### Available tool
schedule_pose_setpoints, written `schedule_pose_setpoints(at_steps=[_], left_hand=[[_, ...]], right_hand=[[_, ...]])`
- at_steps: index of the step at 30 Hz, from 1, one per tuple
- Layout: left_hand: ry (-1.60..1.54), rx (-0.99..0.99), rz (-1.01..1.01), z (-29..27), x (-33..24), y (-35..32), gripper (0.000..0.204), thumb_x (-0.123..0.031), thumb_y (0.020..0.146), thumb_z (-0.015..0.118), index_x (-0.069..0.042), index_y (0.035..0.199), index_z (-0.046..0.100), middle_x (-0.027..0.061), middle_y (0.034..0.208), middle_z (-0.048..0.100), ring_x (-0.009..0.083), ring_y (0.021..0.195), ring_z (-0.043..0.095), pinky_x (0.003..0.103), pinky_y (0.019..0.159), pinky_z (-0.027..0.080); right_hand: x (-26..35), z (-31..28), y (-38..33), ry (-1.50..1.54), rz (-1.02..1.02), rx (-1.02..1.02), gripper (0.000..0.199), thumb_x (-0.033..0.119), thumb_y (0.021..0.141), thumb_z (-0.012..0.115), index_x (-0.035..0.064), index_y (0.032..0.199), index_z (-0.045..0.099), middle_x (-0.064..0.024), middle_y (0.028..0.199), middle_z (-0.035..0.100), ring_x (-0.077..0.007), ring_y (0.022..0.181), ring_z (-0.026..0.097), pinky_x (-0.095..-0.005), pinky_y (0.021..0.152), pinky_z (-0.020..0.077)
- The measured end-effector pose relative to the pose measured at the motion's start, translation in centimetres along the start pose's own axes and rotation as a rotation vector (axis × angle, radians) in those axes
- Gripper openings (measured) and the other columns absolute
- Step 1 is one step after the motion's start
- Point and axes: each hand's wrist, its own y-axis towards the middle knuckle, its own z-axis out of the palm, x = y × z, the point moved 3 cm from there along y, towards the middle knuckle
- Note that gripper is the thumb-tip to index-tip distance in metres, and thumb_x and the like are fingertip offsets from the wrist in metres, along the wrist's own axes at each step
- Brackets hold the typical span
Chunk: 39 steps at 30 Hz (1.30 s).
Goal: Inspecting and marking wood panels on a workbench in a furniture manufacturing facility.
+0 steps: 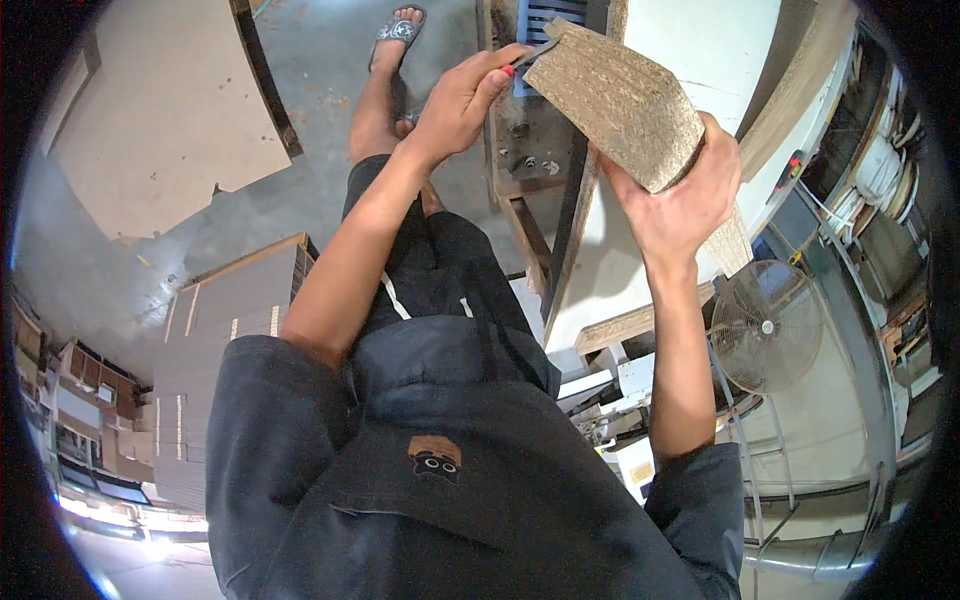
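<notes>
My right hand (690,195) grips the near right end of a short, thick brown chipboard piece (620,110), fingers wrapped round its edge. The piece is held up and tilted above a white panel, its far left end notched or stepped. At that end my left hand (455,110) is closed on a slim tool (538,52) with a grey blade-like tip and a bit of red by the thumb. The tip reaches the notched end; whether it touches is unclear. Most of the tool's handle is hidden in my fingers.
The white panel (690,40) lies on a wooden frame (540,235), near a blue slatted crate (537,30). To the right stand a fan (768,325) and a red-and-black object (790,168). Stacked grey panels (225,330) and a beige board (160,110) are at the left.
</notes>
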Motion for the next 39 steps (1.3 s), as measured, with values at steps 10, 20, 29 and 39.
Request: schedule_pose_setpoints(at_steps=[10, 20, 29, 39], left_hand=[[-0.186, -0.047, -0.044, 1.3, 0.1, -1.2, 0.05, -0.042, 0.115, 0.045, -0.007, 0.147, 0.062, 0.0157, 0.136, 0.071, 0.0327, 0.129, 0.065, 0.039, 0.11, 0.047], [-0.131, -0.031, 0.056, 1.2, 0.3, 2.9, 0.045, -0.039, 0.115, 0.047, -0.011, 0.146, 0.064, 0.0163, 0.121, 0.073, 0.0326, 0.111, 0.069, 0.04, 0.101, 0.05], [-0.211, -0.076, -0.005, 1.9, 0.4, 1.2, 0.047, -0.039, 0.115, 0.046, -0.009, 0.148, 0.062, 0.0164, 0.124, 0.073, 0.0306, 0.119, 0.069, 0.039, 0.104, 0.05], [-0.177, -0.037, -0.02, 1.7, -1.2, 1.9, 0.044, -0.037, 0.115, 0.047, -0.01, 0.144, 0.066, 0.0195, 0.132, 0.072, 0.0369, 0.125, 0.068, 0.041, 0.106, 0.05]], right_hand=[[0.1, -0.1, -0.1, -0.032, 0.021, 0.01, 0.083, 0.027, 0.055, 0.098, 0.0072, 0.126, 0.06, -0.0123, 0.106, 0.064, -0.0348, 0.098, 0.061, -0.0469, 0.092, 0.0442], [-0.1, 0.0, 0.3, 0.037, 0.016, -0.016, 0.082, 0.025, 0.054, 0.097, 0.0073, 0.125, 0.061, -0.0118, 0.107, 0.064, -0.0348, 0.098, 0.061, -0.0461, 0.093, 0.0448], [0.1, -0.1, -0.3, -0.005, 0.051, 0.017, 0.082, 0.026, 0.054, 0.097, 0.0072, 0.126, 0.061, -0.0121, 0.107, 0.064, -0.0346, 0.099, 0.061, -0.0456, 0.093, 0.0454], [-0.2, -0.3, 0.2, -0.014, 0.108, -0.006, 0.086, 0.03, 0.055, 0.099, 0.0058, 0.128, 0.06, -0.014, 0.112, 0.064, -0.0365, 0.103, 0.061, -0.0477, 0.095, 0.0453]])
